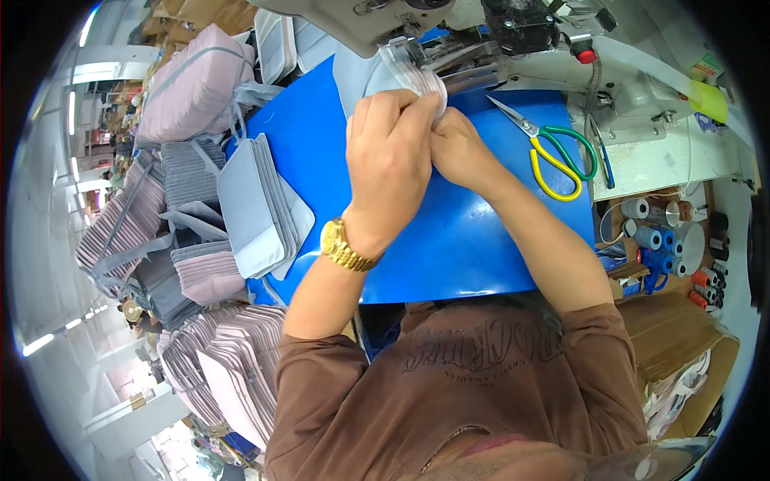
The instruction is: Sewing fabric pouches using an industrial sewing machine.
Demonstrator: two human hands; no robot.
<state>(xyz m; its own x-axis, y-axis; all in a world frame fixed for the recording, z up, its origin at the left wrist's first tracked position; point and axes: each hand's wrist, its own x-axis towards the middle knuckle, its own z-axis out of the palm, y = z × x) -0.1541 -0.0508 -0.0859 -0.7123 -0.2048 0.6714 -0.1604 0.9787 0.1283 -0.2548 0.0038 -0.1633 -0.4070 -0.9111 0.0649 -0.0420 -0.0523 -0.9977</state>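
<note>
My left hand [389, 148], with a gold watch [346, 247] on the wrist, is closed on a pale grey fabric piece [369, 76] with a curved, layered white edge. My right hand [463, 150] is closed against the same piece at its right side, and its fingertips are partly hidden. Both hands meet just in front of the sewing machine [337, 20]. The piece's far end reaches under the machine's head, close to the presser foot [401, 52]. Scissors [549, 152] with one green and one yellow handle lie on the blue work surface [457, 240], right of my right hand.
Grey fabric panels [261, 208] lie at the left of the blue surface. Tied bundles of pink pieces [196, 84] and grey pieces [192, 172] are piled beyond them. Thread spools [666, 240] stand at the right, above an open cardboard box [674, 337].
</note>
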